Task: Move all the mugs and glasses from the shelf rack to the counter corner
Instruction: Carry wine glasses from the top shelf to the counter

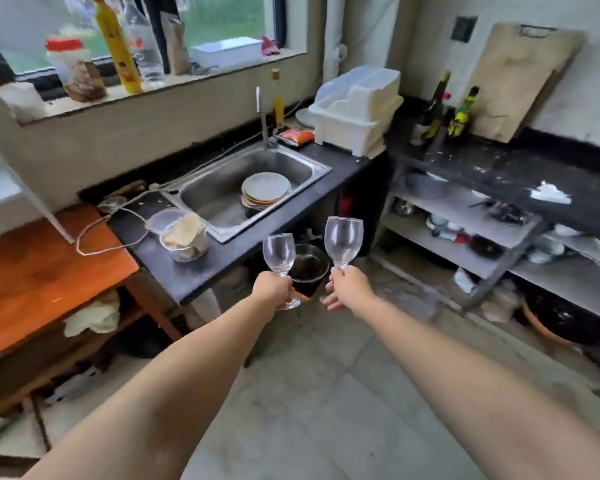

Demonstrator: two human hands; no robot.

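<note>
Each of my hands holds a clear wine glass upright by the stem, out in front of me above the floor. My left hand (272,289) grips the smaller-looking glass (278,252), whose foot shows below my fingers. My right hand (347,285) grips the other glass (343,240), held a little higher and to the right. The two glasses are apart, just in front of the dark counter (194,268) with the sink. The counter corner (406,133) lies far ahead on the right, beside a white dish rack (354,112).
A steel sink (222,188) holds stacked plates (265,192). Plastic containers (181,237) sit on the counter's near end. A bucket (309,268) stands on the floor below my hands. At right, a dark counter (499,171) runs over cluttered shelves (465,230); bottles (461,112) and a cutting board (520,81) stand behind. An orange table (42,271) is at left.
</note>
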